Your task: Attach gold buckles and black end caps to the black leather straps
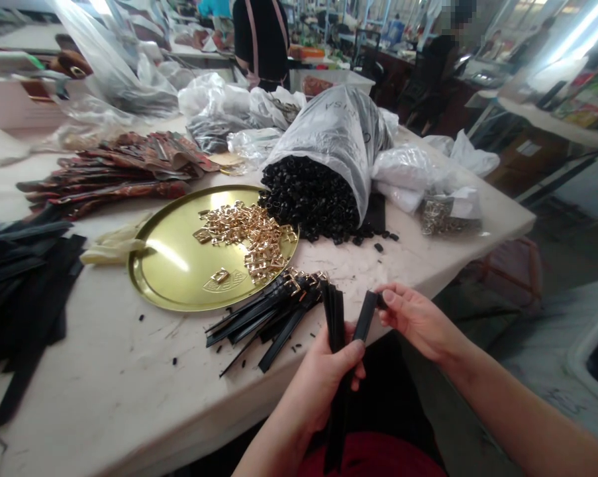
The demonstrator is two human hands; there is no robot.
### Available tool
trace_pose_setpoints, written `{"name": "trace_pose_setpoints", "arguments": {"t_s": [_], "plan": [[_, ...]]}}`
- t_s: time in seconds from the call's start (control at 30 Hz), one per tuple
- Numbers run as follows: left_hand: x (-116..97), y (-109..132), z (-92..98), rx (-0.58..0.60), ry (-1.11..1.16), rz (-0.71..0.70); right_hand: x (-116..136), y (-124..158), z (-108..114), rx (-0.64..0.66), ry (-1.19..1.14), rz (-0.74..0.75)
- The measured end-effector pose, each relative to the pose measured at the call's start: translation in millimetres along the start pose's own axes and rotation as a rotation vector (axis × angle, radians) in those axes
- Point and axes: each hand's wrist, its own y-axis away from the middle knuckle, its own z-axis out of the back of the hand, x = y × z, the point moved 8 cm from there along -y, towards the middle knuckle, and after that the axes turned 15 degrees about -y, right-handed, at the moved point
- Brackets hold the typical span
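Note:
My left hand [336,371] is closed around a bundle of black straps [334,318], with one separate black strap [365,315] pinched under its thumb. At the upper end of that strap, my right hand [402,311] pinches a small black piece [381,301] between thumb and fingers. More black straps with gold buckles [279,315] lie on the table just left of my hands. Behind them, a round gold tray [169,265] holds a pile of gold buckles [259,235].
A plastic bag [328,126] spills small black loops [308,199] behind the tray. Brown strips [124,165] and black strips [35,278] lie at the left. Clear bags [408,169] sit at the right. A person [261,40] stands beyond the table [104,397].

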Motion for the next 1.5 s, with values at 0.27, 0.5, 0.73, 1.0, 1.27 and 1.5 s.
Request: {"name": "trace_pose_setpoints", "arguments": {"t_s": [0.27, 0.5, 0.73, 1.0, 1.27, 1.5], "plan": [[-17, 10, 6.7, -0.223, -0.385, -0.161, 27, 21, -1, 0.040, 0.559, 0.215], [-36, 24, 2.3, -0.329, -0.579, -0.403, -3, 34, -21, 0.215, 0.419, 0.118], [-32, 32, 12.8, -0.401, -0.305, -0.409, -42, 30, -60, 0.280, -0.062, 0.010], [-35, 48, 90.6, -0.595, 0.011, -0.245, -5, -38, -106, 0.341, 0.658, 0.312], [-23, 63, 139.6, -0.714, 0.234, -0.235, -30, -154, -190, 0.348, 1.388, 0.482], [-28, 69, 137.6, -0.718, 0.187, -0.285, -32, -166, -191, 0.302, 1.272, 0.395]]}}
